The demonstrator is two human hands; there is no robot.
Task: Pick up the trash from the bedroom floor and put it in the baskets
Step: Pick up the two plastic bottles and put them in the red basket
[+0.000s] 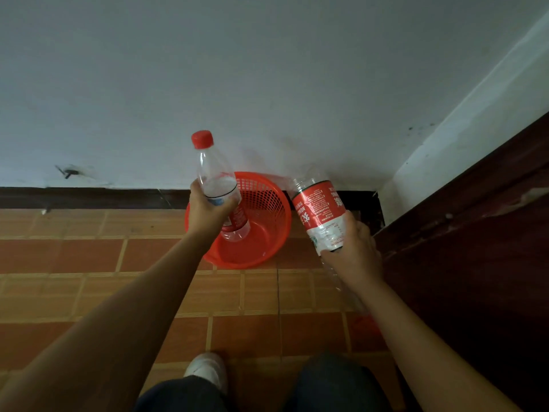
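A view from a head-worn camera looks down at two bare forearms reaching forward over a floor (89,257) of orange and terracotta tiles, toward a pale wall (267,69) with a dark skirting board (89,198).

The left hand (208,211) is clamped around the middle of a clear plastic bottle (218,185) with a red cap (202,139). This bottle stands nearly upright, cap at the top, tilted slightly left. Its red label is mostly hidden by the fingers and its writing cannot be read. The bottle's lower end hangs above the open mouth of a red plastic basket (267,203), a round bin with a lattice wall, which sits on the floor against the skirting board. Nothing can be seen lying inside the basket.

The right hand (355,248) is closed around a second, larger clear bottle (319,215), held just right of the basket and outside its rim. It is turned upside down, base toward the wall. Its red and white label (320,209) carries inverted white Chinese characters and small print; only the Latin letters "NON" can be made out.

The left arm is stretched almost straight; the right is bent slightly, close to a dark brown wooden panel (475,233) on the right. At the bottom edge are dark trouser legs and one white shoe (208,370).
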